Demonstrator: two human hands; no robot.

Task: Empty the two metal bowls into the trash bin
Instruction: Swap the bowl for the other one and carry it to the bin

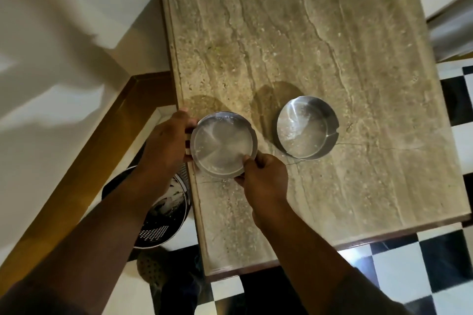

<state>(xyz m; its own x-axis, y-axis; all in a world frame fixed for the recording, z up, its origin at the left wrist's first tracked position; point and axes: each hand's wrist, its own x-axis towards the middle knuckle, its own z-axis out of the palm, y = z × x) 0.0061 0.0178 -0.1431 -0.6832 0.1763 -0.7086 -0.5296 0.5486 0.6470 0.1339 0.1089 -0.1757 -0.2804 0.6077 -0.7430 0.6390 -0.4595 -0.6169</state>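
Metal bowl (223,144) being held at the stone desk's (332,71) left edge.
Left hand (163,144) and right hand (263,181) fingers are clamping its rim; second bowl (305,128) is sitting nearby, trash bin (163,215) standing below left.

No words, labels, brands, numbers or signs can be read on anything here, near or far, left or right.
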